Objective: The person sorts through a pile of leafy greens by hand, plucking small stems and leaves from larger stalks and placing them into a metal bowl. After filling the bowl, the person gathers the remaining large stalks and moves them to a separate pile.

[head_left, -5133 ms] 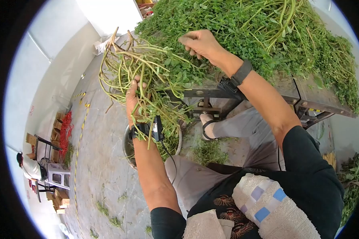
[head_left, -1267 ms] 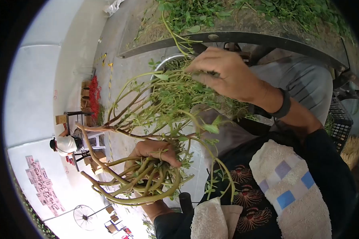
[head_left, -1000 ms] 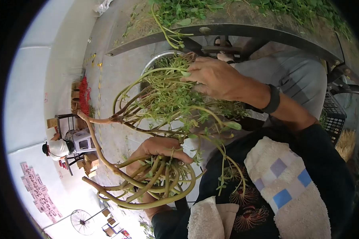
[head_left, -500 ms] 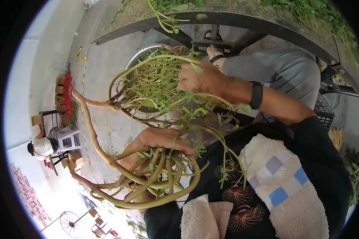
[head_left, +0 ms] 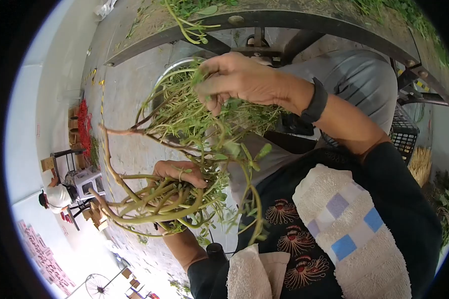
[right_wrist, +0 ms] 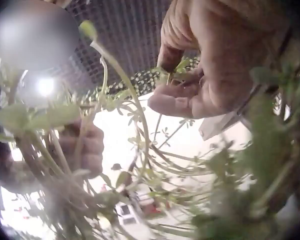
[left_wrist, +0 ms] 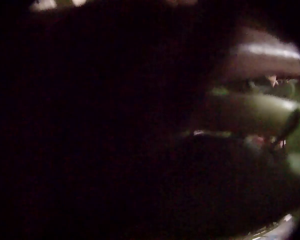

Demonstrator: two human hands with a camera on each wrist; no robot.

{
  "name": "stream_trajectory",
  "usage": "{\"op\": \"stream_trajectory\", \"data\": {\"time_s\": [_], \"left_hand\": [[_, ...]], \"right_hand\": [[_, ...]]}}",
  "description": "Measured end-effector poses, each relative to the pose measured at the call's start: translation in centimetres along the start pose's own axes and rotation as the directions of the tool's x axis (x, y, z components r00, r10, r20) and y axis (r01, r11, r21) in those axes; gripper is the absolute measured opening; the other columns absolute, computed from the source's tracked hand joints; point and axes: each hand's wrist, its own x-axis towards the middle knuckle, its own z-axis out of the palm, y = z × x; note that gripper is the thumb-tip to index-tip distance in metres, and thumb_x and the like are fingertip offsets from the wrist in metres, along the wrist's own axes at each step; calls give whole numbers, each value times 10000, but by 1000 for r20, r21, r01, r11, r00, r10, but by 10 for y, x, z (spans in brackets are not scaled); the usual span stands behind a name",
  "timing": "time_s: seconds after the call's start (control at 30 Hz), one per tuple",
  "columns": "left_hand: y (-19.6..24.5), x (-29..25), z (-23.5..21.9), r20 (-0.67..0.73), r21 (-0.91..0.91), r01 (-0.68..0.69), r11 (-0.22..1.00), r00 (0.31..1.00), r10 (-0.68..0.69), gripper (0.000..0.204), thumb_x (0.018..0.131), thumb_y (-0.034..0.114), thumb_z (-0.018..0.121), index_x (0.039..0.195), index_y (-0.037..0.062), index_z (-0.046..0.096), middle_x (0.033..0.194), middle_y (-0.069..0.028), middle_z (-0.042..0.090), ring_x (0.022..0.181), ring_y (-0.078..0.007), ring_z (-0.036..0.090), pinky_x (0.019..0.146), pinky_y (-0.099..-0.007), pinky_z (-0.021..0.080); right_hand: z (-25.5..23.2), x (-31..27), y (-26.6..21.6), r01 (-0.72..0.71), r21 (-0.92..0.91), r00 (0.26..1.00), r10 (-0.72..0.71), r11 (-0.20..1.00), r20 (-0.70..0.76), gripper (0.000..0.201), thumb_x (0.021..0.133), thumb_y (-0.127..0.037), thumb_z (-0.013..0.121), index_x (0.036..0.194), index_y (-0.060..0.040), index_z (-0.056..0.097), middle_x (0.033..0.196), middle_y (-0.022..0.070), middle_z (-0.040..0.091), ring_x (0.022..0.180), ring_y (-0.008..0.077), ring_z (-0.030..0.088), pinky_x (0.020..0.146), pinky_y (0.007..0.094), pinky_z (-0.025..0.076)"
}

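Note:
My left hand (head_left: pixel 181 174) grips a bundle of thick green stems (head_left: pixel 154 204), whose bare ends curve out to the left. Leafy stems (head_left: pixel 184 114) spread above that hand, over a metal basin (head_left: pixel 177 64). At their upper part my right hand (head_left: pixel 239 82) has its fingertips together; in the right wrist view the hand (right_wrist: pixel 205 75) pinches a small leafy sprig (right_wrist: pixel 182 67) between thumb and finger. The left hand (right_wrist: pixel 85 147) shows there too, behind stems. The left wrist view is mostly dark, with a blurred green stem (left_wrist: pixel 260 112) at the right.
A table edge (head_left: pixel 284 22) with loose greens on top crosses the upper part. A black crate (head_left: pixel 404 132) stands at the right beside a straw-coloured bundle (head_left: pixel 420 164). A seated person (head_left: pixel 57 196), a stool (head_left: pixel 89 182) and a red pile (head_left: pixel 84 122) are at the left.
Since the earliest frame, the bundle has moved from beside the heaped table to in front of the body. Over the last half second, the right hand has moved up and left and the left hand slightly left.

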Motion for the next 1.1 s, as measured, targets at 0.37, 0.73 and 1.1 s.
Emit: {"op": "stream_trajectory", "data": {"time_s": [0.37, 0.73, 1.1], "left_hand": [[7, 1, 24, -49, 122, -170, 978, 983, 177, 218, 679, 136, 723, 800, -43, 692, 624, -123, 581, 507, -157, 524, 461, -241, 376], [13, 4, 12, 125, 148, -148, 978, 984, 130, 308, 669, 114, 697, 908, -76, 664, 663, -136, 586, 542, -167, 523, 486, -258, 396], [6, 12, 32, -28, 84, -211, 974, 976, 214, 208, 676, 86, 691, 820, -65, 681, 625, -123, 566, 516, -157, 517, 455, -245, 365]], "right_hand": [[-18, -7, 42, 416, -890, 901, -214, 187, 377, 189, 721, -119, 638, 879, -16, 639, 788, 152, 570, 740, 321, 593, 601, 396, 470], [-43, 4, 67, 335, -911, 942, -52, 239, 333, 191, 700, -85, 562, 869, -36, 636, 752, 164, 590, 729, 307, 603, 618, 384, 474], [-52, 1, 95, -70, -432, 982, 138, 899, 129, 214, 721, 57, 398, 742, -8, 601, 675, 89, 594, 642, 170, 606, 499, 320, 509]]}}
